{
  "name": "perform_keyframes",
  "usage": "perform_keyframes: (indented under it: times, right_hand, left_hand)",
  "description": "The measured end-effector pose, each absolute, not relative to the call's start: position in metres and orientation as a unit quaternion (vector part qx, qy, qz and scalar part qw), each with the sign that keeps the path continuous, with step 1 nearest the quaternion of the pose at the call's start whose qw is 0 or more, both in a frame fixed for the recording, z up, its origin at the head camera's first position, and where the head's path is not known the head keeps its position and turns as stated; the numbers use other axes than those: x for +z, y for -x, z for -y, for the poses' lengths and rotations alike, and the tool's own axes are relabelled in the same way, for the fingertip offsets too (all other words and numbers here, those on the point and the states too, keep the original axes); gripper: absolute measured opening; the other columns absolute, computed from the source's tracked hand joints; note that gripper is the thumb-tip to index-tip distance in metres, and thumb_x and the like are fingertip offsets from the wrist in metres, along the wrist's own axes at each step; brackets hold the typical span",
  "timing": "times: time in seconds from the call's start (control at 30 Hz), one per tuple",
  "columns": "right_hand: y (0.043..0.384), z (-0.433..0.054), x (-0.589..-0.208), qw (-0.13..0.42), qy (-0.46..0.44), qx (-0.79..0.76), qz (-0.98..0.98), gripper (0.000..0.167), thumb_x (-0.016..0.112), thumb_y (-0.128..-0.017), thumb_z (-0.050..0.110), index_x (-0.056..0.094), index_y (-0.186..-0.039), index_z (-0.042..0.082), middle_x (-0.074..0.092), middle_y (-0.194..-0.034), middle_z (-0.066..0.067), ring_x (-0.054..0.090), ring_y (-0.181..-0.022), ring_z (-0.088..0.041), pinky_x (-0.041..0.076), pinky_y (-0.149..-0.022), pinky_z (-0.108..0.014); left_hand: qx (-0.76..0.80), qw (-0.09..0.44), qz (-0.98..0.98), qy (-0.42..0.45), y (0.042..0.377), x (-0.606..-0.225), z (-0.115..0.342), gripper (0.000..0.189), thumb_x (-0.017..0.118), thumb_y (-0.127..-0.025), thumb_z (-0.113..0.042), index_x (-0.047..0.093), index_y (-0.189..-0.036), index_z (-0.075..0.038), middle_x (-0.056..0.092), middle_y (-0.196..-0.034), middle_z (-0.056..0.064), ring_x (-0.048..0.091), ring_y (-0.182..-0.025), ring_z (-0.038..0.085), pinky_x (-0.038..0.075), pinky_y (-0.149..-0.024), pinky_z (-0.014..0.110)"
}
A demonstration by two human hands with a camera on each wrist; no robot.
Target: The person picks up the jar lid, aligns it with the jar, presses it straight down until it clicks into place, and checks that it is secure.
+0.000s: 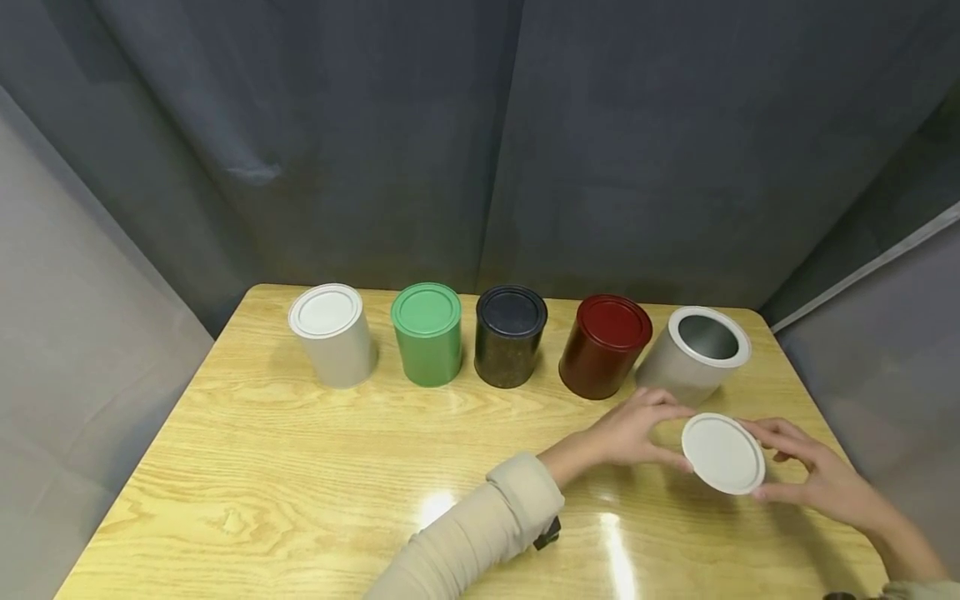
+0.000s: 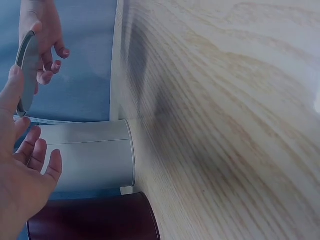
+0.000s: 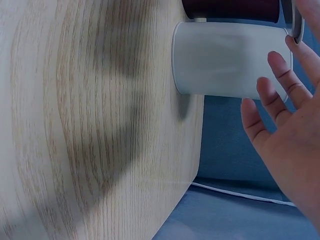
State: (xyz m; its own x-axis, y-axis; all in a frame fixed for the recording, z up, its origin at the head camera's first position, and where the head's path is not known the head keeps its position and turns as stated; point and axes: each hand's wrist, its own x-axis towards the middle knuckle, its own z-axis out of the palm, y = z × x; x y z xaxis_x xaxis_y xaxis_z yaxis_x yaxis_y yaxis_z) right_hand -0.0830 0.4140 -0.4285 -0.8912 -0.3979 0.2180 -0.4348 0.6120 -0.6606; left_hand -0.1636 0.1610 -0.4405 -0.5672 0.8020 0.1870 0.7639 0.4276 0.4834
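Note:
A round off-white lid (image 1: 723, 454) is held above the table in front of the rightmost can. My left hand (image 1: 633, 429) pinches its left edge between thumb and forefinger, and my right hand (image 1: 813, 475) pinches the opposite edge the same way. Behind them stands a light grey can (image 1: 671, 371), uncovered, its dark inside showing. In the left wrist view the lid (image 2: 31, 75) appears almost edge-on between both hands. The right wrist view catches only a bit of the lid (image 3: 298, 25); the right hand's other fingers (image 3: 272, 97) spread away from it.
Left of the uncovered can, a dark red can (image 1: 600, 354), a black can (image 1: 507, 350), a green can (image 1: 429, 346) and a light can with a white lid (image 1: 337, 350) stand in a row, all covered. Dark curtains (image 1: 480, 150) hang behind the wooden table (image 1: 300, 483).

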Motion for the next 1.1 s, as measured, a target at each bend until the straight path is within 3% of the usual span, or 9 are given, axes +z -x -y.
perform_keyframes:
  times: [0.53, 1.1]
  right_hand:
    - [0.094, -0.414, -0.415, 0.03, -0.249, 0.38, 0.89, 0.077, 0.076, -0.06, -0.011, 0.046, -0.129, -0.005, 0.05, -0.113, 0.002, 0.044, -0.093, -0.003, 0.033, -0.07, -0.021]
    - [0.108, -0.412, -0.399, 0.048, -0.237, 0.376, 0.894, 0.076, 0.077, -0.059, -0.012, 0.047, -0.129, -0.005, 0.05, -0.115, 0.002, 0.043, -0.092, -0.004, 0.034, -0.072, -0.018]
  left_hand:
    - [0.316, 0.014, -0.836, -0.448, 0.17, -0.426, -0.159, 0.064, 0.076, -0.07, -0.042, 0.056, -0.127, -0.019, 0.052, -0.115, -0.005, 0.039, -0.105, 0.004, 0.025, -0.082, 0.006]
    - [0.301, 0.002, -0.834, -0.462, 0.186, -0.405, -0.16, 0.061, 0.071, -0.075, -0.043, 0.054, -0.128, -0.018, 0.055, -0.11, -0.004, 0.043, -0.1, 0.003, 0.029, -0.082, 0.008]
